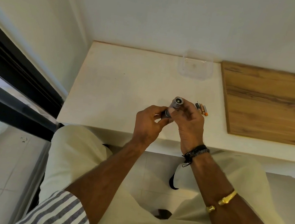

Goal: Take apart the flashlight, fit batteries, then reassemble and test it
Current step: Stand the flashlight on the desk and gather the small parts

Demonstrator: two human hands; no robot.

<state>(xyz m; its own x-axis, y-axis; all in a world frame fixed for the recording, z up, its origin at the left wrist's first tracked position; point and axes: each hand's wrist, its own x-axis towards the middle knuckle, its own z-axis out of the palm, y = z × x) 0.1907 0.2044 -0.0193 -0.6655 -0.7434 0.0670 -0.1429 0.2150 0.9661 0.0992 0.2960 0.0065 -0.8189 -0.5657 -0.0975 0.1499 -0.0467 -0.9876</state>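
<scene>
White counter (119,89) against a white wall, wood board (274,103) at right.
Left hand (149,123) and right hand (189,124) both clamp the flashlight (174,106); batteries (202,109) lie just right.

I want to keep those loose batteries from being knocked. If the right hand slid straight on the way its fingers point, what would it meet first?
The right hand, gripping the flashlight, points up and away. Probably bare table comes first, then the clear container; the batteries lie just right of that line, though depth is unclear.
</scene>
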